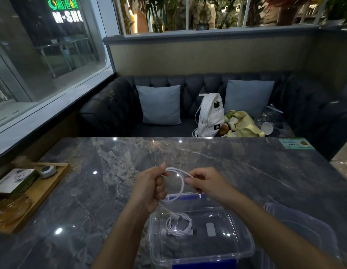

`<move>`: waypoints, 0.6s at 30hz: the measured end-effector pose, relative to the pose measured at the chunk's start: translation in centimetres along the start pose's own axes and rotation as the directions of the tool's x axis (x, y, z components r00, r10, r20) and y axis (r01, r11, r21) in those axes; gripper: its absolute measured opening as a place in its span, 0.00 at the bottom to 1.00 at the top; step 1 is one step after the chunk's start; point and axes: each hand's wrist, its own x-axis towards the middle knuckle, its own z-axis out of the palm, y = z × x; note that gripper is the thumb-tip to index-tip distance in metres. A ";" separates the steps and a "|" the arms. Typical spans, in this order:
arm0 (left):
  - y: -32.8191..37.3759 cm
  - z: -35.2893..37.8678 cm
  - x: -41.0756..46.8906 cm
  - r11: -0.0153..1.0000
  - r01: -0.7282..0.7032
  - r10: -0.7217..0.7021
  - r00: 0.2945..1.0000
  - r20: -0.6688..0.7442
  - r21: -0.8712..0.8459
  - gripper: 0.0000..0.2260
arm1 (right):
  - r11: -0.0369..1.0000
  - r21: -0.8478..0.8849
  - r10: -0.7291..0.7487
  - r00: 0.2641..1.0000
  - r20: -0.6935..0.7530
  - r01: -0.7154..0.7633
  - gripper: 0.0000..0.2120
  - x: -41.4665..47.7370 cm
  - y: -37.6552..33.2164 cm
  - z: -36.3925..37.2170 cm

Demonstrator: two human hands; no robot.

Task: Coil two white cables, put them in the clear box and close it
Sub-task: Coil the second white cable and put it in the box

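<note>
the thin white cable (182,183) hangs above the far end of the clear plastic box (244,235), bent into one oval loop whose long axis runs 12 to 6 o'clock. the left hand (151,188) grips it in a curled fist at 9 o'clock, and the right hand (205,183) pinches it at 3 o'clock. its tail drops toward 5 o'clock to the box, where a small coiled white cable (178,224) lies flat. the box sits at 6 o'clock on the grey marble tabletop (227,167).

Held cable (182,183): white. Coiled cable (179,227): white. Box (250,243): clear, blue latches. Worktop (246,171): dark grey marble, pale veining. Tray (52,181): tan wood. Backpack (209,117): white, black patches. Cushions (161,104): pale grey-blue. Sofa (110,113): dark grey, tufted.
</note>
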 end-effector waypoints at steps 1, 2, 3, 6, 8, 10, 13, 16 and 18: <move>0.2 -0.3 0.1 1.000 -0.007 0.007 1.000 -0.024 -0.004 0.13 | 0.996 -0.091 -0.001 0.999 -0.039 -0.003 0.07 0.0 0.1 -0.3; 0.3 -0.6 0.2 1.000 -0.019 0.019 0.998 -0.052 0.001 0.13 | 0.983 -0.186 -0.011 0.997 -0.073 -0.003 0.08 0.1 0.3 -0.5; 0.3 -0.8 0.3 0.999 -0.035 0.036 0.996 -0.078 0.015 0.13 | 0.956 -0.292 -0.028 0.995 -0.097 -0.001 0.08 0.1 0.4 -0.8; 0.2 -0.8 0.4 0.993 -0.086 0.096 0.987 -0.130 0.075 0.13 | 0.863 -0.504 -0.049 0.997 -0.052 0.016 0.08 -0.2 0.0 -1.3; 0.1 -0.8 0.4 0.990 -0.100 0.113 0.984 -0.140 0.099 0.13 | 0.889 -0.457 -0.014 1.000 0.014 0.019 0.09 -0.5 -0.8 -1.5; 0.2 -0.8 0.5 0.990 -0.099 0.112 0.984 -0.141 0.096 0.14 | 0.978 -0.210 0.017 0.998 0.063 -0.004 0.10 -0.9 -1.7 -1.6; 0.2 -0.7 0.4 0.991 -0.095 0.107 0.985 -0.134 0.092 0.14 | 0.973 0.231 0.013 0.996 0.086 -0.033 0.07 -1.4 -3.2 -1.6; -0.2 -0.2 0.3 0.991 -0.083 0.094 0.989 -0.116 0.101 0.14 | 0.861 0.507 -0.007 0.997 0.076 -0.032 0.05 -1.3 -4.5 -1.4; -0.5 0.3 0.2 0.992 -0.078 0.088 0.992 -0.093 0.101 0.14 | 0.786 0.619 -0.016 0.999 0.046 -0.016 0.05 -1.0 -4.9 -1.1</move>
